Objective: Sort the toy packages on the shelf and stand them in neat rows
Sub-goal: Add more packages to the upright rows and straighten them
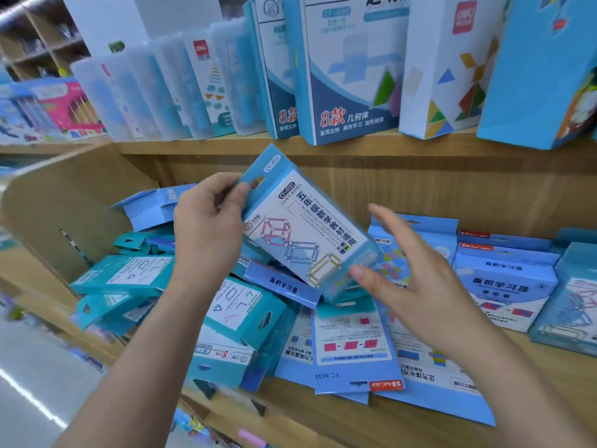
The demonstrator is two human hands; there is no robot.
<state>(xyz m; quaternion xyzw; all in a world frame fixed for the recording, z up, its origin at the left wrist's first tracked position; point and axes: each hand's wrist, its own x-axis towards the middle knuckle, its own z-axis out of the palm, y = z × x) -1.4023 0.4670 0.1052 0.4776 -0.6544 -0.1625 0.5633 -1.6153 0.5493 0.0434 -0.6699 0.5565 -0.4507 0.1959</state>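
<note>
1. The held package (307,234) is up in the air in front of the shelf (307,412), above the loose pile (245,312) of teal and blue packs lying flat and crosswise.
2. Its long axis runs slantwise, hang-tab end at 11 o'clock and bottom end at 5 o'clock, printed face towards the camera.
3. The left hand (206,221) sits at the 9 o'clock side of the tab end and pinches it, thumb on the front and fingers curled behind.
4. The right hand (410,276) is spread wide with straight fingers and grips nothing; its thumb tip meets the pack's bottom corner (whether it presses or merely brushes, I cannot tell).
5. Standing packages (504,286) already form a row at 3 o'clock from the held one, on the right hand's side.
6. My judgement: the pack needs turning until the tab points to 12 o'clock, then carrying towards 3 o'clock; the right hand is nearer that row.
</note>
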